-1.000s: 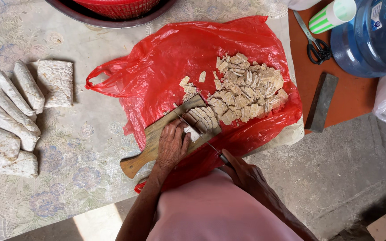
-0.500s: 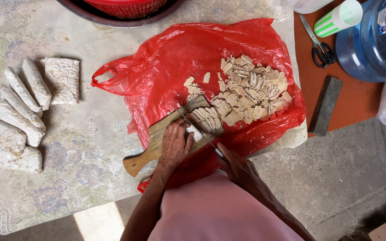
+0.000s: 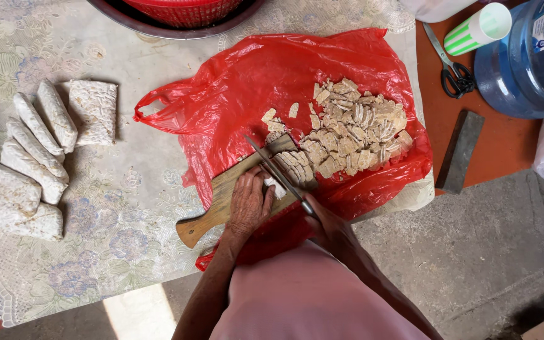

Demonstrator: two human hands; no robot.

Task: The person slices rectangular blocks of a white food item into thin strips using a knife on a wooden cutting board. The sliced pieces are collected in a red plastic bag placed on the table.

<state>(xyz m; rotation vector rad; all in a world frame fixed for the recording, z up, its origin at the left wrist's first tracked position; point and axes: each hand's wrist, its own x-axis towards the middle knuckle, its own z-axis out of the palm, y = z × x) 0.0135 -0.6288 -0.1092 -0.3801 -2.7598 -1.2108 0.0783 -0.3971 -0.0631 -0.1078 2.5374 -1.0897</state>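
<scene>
Tempeh block (image 3: 274, 186) mostly hidden under left hand (image 3: 249, 204) and knife (image 3: 278, 175).

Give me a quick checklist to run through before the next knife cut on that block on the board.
1. Left hand pins the pale block on the wooden cutting board: ok.
2. Right hand grips the knife handle: ok.
3. Blade lies across the board beside the left fingers, very close: not ok.
4. Fingertips curled away from the edge: cannot tell.
5. Cut slices piled clear on the red plastic bag: ok.
6. Board steady on the bag: cannot tell.
</scene>
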